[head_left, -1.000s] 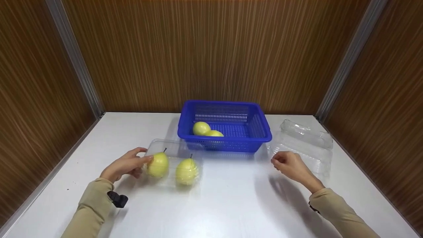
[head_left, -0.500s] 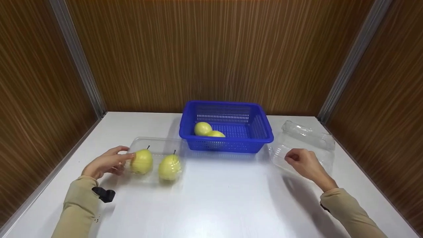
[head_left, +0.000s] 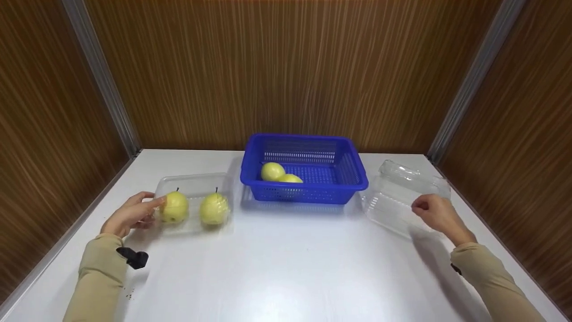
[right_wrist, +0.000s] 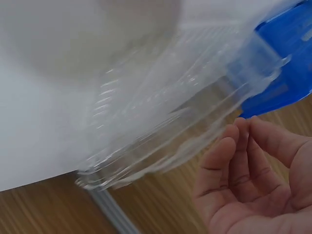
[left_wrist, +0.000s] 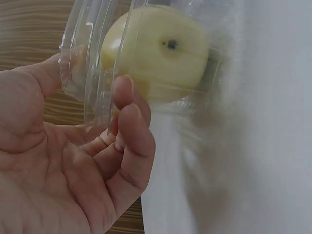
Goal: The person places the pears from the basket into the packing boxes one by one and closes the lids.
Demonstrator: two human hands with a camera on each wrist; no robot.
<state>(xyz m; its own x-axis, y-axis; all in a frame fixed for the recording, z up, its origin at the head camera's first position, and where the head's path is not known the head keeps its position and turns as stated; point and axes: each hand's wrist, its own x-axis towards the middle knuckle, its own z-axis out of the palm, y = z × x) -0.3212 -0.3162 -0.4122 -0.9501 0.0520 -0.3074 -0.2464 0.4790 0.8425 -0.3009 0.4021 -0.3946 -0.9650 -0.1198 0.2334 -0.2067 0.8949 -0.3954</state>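
Observation:
My left hand [head_left: 132, 213] grips the left end of a clear plastic box [head_left: 194, 180], thumb on one side and fingers on the other. Inside the box two yellow pears [head_left: 214, 209] stand side by side, stems up. The left wrist view shows the near pear [left_wrist: 168, 51] through the plastic and the box's ridged rim between thumb and fingers. Whether the box touches the table cannot be told. My right hand [head_left: 440, 217] hovers over a second clear plastic container [head_left: 393, 203], its fingers curled and fingertips meeting the thumb. Nothing shows between them in the right wrist view.
A blue plastic basket [head_left: 304, 192] stands at the back middle, with two yellow fruits [head_left: 272, 171] at its left side. The white table [head_left: 286, 264] is bounded by wood-grain panels [head_left: 286, 71] at the back and both sides. Small dark specks lie near the left sleeve.
My left hand has carried the box with its two pears leftward and slightly back, away from the basket. My right hand has shifted rightward above the second container.

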